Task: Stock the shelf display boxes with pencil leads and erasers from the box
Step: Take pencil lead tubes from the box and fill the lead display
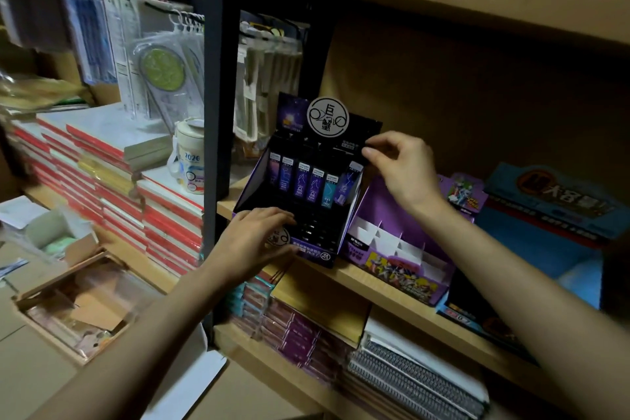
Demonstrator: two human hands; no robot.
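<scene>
A black and purple display box (pixel 259 170) stands on the wooden shelf (pixel 385 286). Its back row holds several purple and teal pencil lead cases (pixel 301 181); the front rows look dark and I cannot tell what they hold. My left hand (pixel 254 239) rests with fingers spread on the box's front lower edge. My right hand (pixel 402 167) pinches the box's black back flap at its upper right corner. To the right stands a purple display box (pixel 402 269) with white dividers and nothing visible in its slots.
An open cardboard box (pixel 73 310) with packets sits low at the left, a smaller open box (pixel 56 237) behind it. Stacked red-edged notebooks (pixel 163 211) and a white mug (pixel 189 160) fill the left shelf. Blue boxes (pixel 552 208) stand far right; spiral notebooks (pixel 416 375) lie below.
</scene>
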